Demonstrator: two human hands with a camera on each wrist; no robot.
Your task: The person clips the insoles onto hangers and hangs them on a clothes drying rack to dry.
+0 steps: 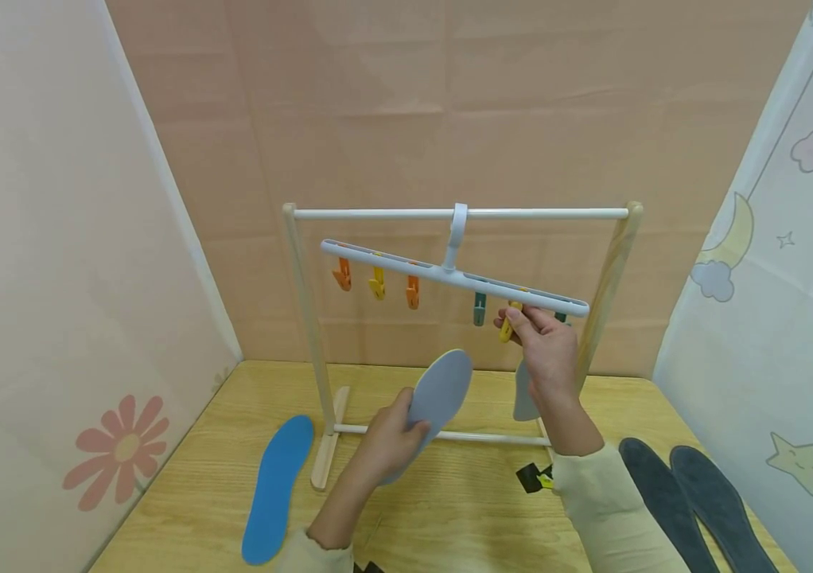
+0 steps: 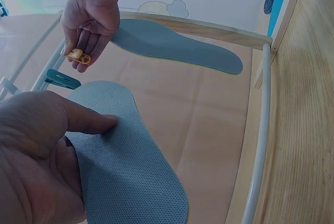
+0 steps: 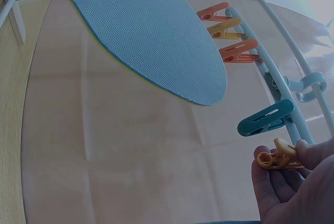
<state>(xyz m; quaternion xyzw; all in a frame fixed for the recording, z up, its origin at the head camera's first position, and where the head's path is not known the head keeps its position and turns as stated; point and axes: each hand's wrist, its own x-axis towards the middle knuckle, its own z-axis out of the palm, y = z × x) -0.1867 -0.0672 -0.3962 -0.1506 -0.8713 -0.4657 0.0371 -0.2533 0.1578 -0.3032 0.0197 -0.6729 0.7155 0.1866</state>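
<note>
A light grey-blue insole (image 1: 442, 390) is gripped in my left hand (image 1: 392, 442), its rounded end pointing up toward the hanger. My right hand (image 1: 548, 350) pinches a yellow clip (image 3: 282, 157) under the right half of the white clip hanger (image 1: 406, 266). A dark green clip (image 1: 480, 309) hangs just left of that hand. Behind my right hand hangs a second grey insole (image 2: 177, 49); its upper end is hidden in the head view. The hanger hooks over the rack's white top bar (image 1: 378, 214) and tilts down to the right. The held insole is apart from the yellow clip.
Orange and yellow clips (image 1: 377, 284) hang on the hanger's left half. A blue insole (image 1: 278, 489) lies on the wooden table (image 1: 184, 509) at left, two dark grey insoles (image 1: 721, 501) at right. A small black and yellow item (image 1: 534, 478) is near the rack's right foot.
</note>
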